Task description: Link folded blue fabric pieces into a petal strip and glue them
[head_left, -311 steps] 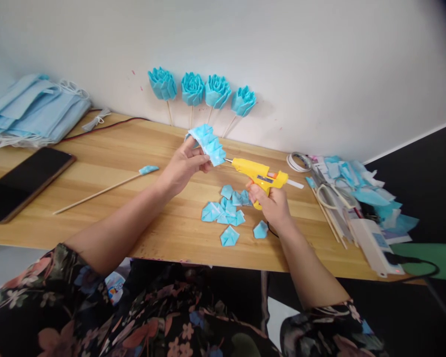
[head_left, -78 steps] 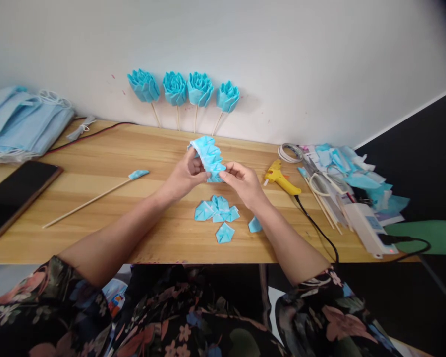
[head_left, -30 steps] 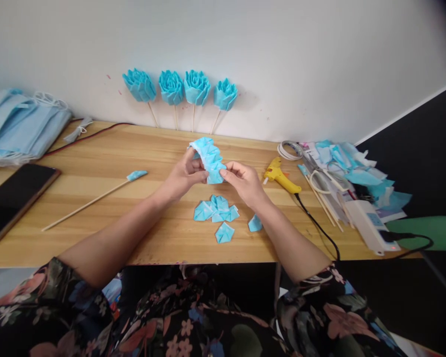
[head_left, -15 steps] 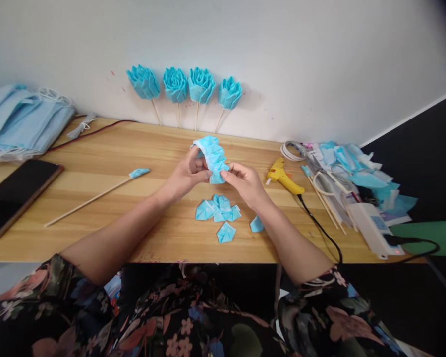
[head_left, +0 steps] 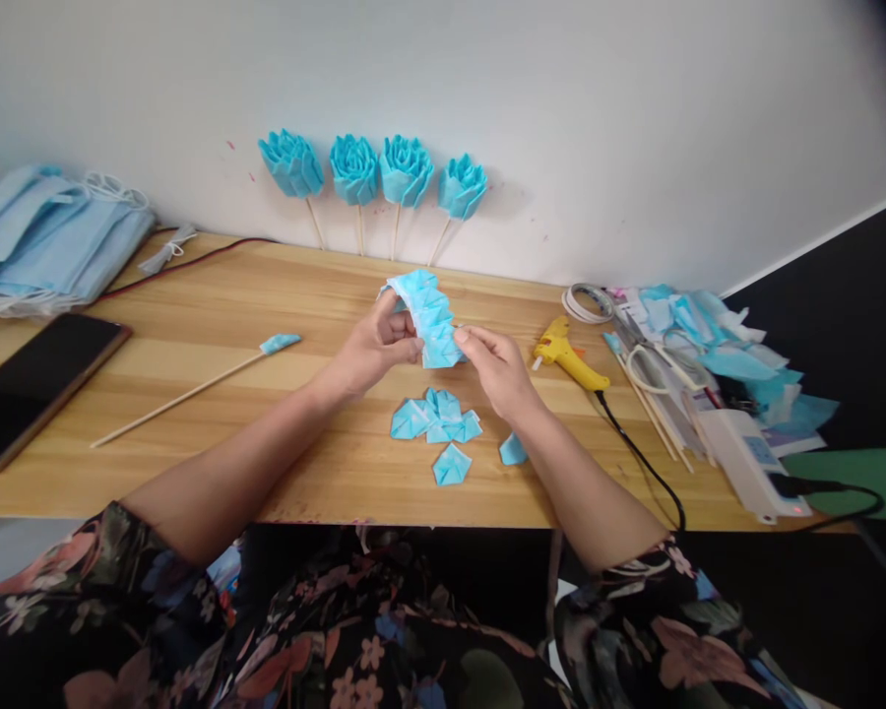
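Between my hands, above the wooden table, is a curved strip of overlapping folded blue petals. My left hand is closed on its left side, with fingers behind it and the thumb near its lower edge. My right hand pinches the strip's lower right end between thumb and fingers. Below them lies a small cluster of loose folded petals, with a single petal in front of it. Another petal is partly hidden by my right forearm. A stick with a blue tip lies to the left.
Several blue flowers on sticks lean against the wall. On the right are a yellow glue gun, tape, scissors, a white power strip and blue scraps. At left are stacked masks and a phone.
My right hand has shifted slightly right along the strip's end, and more of its lower petals show. My left hand keeps its hold. The whole view has shifted a little.
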Motion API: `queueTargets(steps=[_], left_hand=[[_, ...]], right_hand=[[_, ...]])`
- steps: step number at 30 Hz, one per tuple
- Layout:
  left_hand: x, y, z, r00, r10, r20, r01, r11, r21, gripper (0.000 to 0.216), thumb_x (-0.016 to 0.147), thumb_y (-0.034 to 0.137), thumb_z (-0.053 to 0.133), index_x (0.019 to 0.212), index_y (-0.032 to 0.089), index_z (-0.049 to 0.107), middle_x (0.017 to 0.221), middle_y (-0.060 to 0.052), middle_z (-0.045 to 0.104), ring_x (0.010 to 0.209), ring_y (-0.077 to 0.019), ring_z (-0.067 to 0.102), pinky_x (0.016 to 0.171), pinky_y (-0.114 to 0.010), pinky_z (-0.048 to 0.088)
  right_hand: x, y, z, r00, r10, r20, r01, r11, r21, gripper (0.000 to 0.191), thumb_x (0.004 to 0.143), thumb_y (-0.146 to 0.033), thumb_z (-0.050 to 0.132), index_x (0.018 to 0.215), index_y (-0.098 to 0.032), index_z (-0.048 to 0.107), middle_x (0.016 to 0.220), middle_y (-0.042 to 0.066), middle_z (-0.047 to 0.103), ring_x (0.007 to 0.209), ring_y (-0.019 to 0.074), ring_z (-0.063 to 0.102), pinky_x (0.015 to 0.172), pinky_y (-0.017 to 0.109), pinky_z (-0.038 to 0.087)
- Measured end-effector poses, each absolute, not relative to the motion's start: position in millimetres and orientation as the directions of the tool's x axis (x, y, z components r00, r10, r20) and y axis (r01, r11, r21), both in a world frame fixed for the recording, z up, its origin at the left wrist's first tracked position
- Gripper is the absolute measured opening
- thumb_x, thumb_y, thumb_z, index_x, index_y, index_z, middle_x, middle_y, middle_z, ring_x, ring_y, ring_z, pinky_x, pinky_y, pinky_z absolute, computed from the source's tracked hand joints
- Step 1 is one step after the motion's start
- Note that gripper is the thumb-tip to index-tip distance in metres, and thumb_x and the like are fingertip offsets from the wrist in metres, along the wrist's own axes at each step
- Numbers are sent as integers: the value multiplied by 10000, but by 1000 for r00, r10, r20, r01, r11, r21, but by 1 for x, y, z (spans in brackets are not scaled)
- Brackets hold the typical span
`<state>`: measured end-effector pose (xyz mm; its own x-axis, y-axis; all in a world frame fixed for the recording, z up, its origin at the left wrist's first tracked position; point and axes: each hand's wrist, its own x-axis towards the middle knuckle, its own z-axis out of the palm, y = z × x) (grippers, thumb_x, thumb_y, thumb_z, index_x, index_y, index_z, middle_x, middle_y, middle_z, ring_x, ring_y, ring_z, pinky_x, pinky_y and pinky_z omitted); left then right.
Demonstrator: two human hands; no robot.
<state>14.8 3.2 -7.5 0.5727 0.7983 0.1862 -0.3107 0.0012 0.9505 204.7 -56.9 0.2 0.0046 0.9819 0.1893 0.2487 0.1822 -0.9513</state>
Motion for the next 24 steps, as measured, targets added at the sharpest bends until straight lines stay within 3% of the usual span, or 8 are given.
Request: queueTargets(steps=[3,9,18,24], left_hand=[[15,4,-9,561,802,203,-322,-14,946,707,763,239,799,1401,218,496,1010,-53,712,829,-158,658,703,-269,520],[14,2,-6,582,791,191,-314,1,950,712,789,223,776,1436,222,480,1053,-60,714,884,-174,675,769,-295,536],[21,-1,-10,568,793,220,-321,-33,947,746,723,251,863,1385,215,520,1098,-67,705,996,-209,685,873,-333,532],[24,-4,-11,553,794,253,-365,-42,930,637,721,265,870,1264,202,543,1057,-45,701,963,-186,688,831,-301,541]], right_hand=[[204,-57,2,-18,988,151,230,151,-961,457,877,-631,627,690,-215,598,714,3,571,740,169,524,735,307,437],[201,-57,0,-45,994,96,233,104,-967,274,800,-476,724,809,-209,662,792,-1,636,783,175,567,759,305,451],[197,-57,0,-25,988,150,404,147,-903,214,797,-408,637,735,-210,584,690,-22,550,689,150,494,678,290,406],[193,-60,6,-39,979,201,480,195,-855,210,786,-383,586,694,-222,489,676,-24,516,693,152,478,683,296,392]])
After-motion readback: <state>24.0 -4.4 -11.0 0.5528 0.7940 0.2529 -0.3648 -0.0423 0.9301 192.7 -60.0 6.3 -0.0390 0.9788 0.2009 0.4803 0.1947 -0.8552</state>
